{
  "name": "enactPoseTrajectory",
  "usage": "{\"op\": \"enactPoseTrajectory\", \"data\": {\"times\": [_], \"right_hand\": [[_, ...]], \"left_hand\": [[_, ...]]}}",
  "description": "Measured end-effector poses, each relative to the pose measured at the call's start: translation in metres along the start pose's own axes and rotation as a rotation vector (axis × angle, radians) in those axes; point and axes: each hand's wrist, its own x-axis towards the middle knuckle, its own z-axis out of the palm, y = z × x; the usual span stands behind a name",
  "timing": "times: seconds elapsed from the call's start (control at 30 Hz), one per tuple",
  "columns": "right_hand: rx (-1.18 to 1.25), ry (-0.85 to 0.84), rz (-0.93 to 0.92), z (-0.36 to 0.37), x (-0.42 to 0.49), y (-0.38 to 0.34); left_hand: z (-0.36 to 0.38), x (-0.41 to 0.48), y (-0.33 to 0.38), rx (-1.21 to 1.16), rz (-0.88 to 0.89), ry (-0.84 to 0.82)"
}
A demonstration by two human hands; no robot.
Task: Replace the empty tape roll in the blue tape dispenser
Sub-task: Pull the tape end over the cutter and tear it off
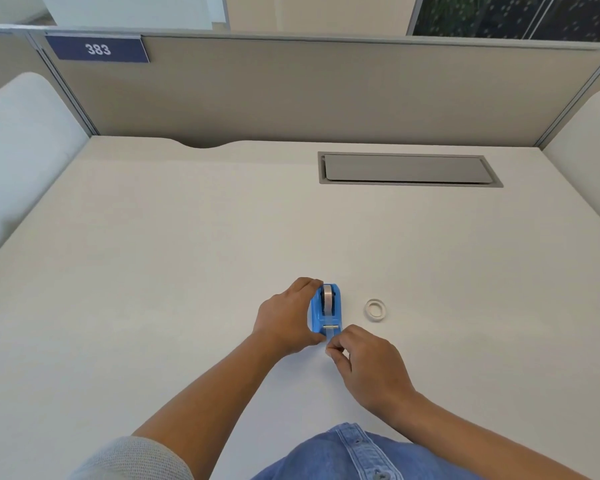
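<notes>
The blue tape dispenser [334, 318] stands on the white desk [187, 258] near its front middle, with a tape roll [328, 298] seated upright in its cradle. My left hand [288, 318] wraps around the dispenser's left side. A clear strip of tape [330, 336] runs from the roll over the metal cutter toward me. My right hand [364, 362] pinches the strip's free end between thumb and fingertips, just in front of the dispenser. A thin white empty tape core [375, 309] lies flat on the desk to the right of the dispenser.
A grey cable-tray lid [407, 169] is set into the desk at the back right. Beige partition walls [291, 91] with a "383" label [97, 49] close the back; white side panels [18, 150] flank both sides.
</notes>
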Motion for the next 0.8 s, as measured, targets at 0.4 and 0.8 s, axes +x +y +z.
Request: {"op": "enactPoseTrajectory", "data": {"times": [0.4,0.8], "right_hand": [[-0.090,0.052,-0.130,0.008,0.003,0.011],[-0.128,0.096,-0.175,0.022,0.007,0.029]], "left_hand": [[0.002,-0.002,0.005,0.059,-0.002,0.018],[0.004,-0.003,0.004,0.032,-0.009,0.034]]}}
